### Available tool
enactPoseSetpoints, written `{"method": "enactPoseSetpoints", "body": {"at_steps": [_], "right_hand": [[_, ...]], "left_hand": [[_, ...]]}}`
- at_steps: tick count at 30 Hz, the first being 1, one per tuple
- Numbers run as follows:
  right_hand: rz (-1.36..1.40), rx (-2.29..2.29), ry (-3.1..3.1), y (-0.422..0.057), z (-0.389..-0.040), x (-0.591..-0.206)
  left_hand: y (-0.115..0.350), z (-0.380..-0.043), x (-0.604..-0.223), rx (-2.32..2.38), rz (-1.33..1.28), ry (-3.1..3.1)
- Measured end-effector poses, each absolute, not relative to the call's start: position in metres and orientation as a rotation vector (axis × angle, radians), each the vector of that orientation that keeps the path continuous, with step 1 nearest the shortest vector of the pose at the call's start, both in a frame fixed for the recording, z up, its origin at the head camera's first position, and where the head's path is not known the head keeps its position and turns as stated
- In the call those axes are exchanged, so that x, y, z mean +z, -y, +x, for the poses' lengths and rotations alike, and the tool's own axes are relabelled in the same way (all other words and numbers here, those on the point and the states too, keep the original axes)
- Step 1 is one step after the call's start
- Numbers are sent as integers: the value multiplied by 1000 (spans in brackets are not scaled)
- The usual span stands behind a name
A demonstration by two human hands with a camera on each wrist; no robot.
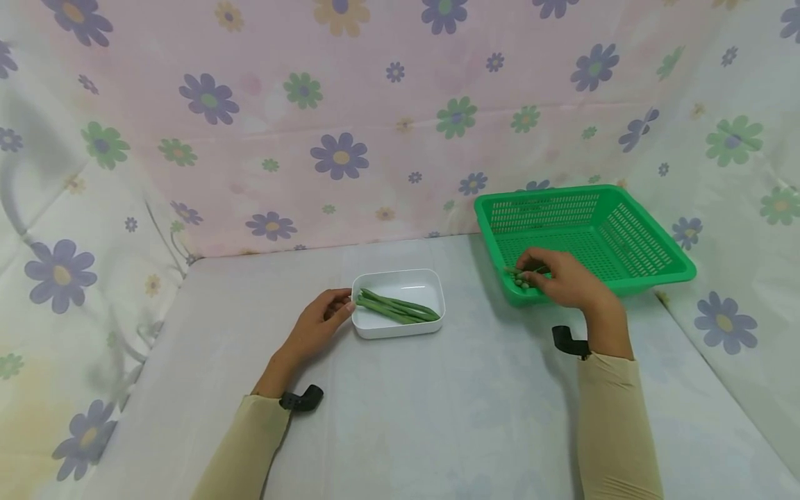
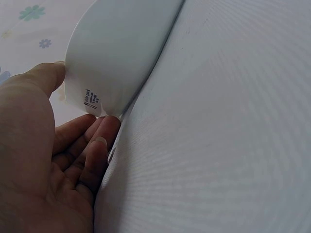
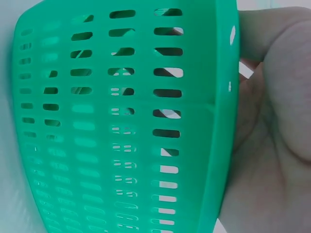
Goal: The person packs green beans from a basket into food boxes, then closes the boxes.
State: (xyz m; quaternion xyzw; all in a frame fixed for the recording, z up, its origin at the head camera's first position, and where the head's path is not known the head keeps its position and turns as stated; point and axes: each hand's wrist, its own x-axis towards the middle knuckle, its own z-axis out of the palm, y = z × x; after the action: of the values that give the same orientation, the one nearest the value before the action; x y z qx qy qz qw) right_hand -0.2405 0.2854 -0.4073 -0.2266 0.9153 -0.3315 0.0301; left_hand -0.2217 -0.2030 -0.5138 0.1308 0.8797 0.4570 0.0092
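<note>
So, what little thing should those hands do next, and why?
Probably the right hand should carry its beans from the basket over to the dish. It pinches them by the basket's rim, while the dish holds similar long pods with bare room beside them, and the left hand grips its end, perhaps steadying it.

Flowered sheeting (image 1: 375, 90) — pink at the back — borders the pale table (image 1: 400, 417)
</note>
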Motion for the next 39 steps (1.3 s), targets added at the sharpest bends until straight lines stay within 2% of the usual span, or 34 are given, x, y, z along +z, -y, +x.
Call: {"method": "enactPoseSetpoints", "body": {"at_steps": [25, 39], "right_hand": [[-910, -1237, -3109, -261, -245, -407], [-1159, -1435, -3133, -228, -241, -395]], "left_hand": [[204, -223, -516, 1435, 413, -2745], [204, -222, -513, 1428, 406, -2744]]}}
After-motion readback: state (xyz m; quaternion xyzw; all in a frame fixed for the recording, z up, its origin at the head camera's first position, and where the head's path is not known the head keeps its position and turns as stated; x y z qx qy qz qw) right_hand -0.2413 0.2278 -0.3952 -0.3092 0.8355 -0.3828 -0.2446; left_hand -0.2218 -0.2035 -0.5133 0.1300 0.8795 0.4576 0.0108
